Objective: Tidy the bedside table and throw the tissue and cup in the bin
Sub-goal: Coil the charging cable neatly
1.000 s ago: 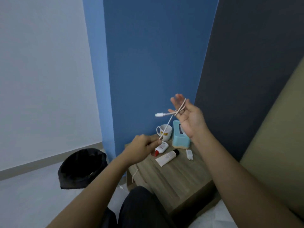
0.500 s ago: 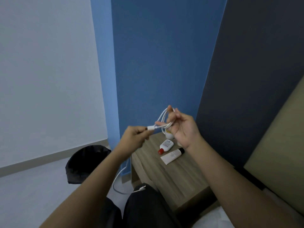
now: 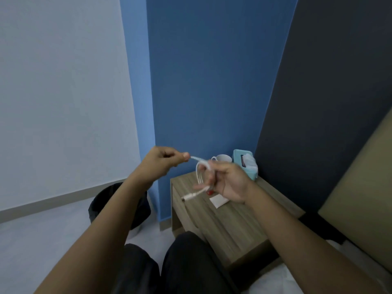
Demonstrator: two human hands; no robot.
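A white charging cable (image 3: 200, 174) is looped around the fingers of my right hand (image 3: 230, 182), with one plug end sticking out down and left. My left hand (image 3: 164, 159) pinches the cable's other end, pulled up and to the left. Both hands hover above the wooden bedside table (image 3: 229, 221). At the table's back stand a white cup (image 3: 222, 158) and a teal tissue box (image 3: 246, 164) with a white tissue poking out. A white tube (image 3: 218, 201) and something red lie partly hidden under my right hand. The black bin (image 3: 118, 205) stands on the floor left of the table.
A blue wall rises behind the table and a dark panel to its right. A tan headboard (image 3: 360, 187) fills the right edge. My dark-trousered legs (image 3: 180, 266) are at the bottom, close to the table's front.
The hands have dropped lower and moved apart. My left hand pulled the cable end up and left, and more cable is wound around my right fingers. The view shifted, showing the cup and tissue box again.
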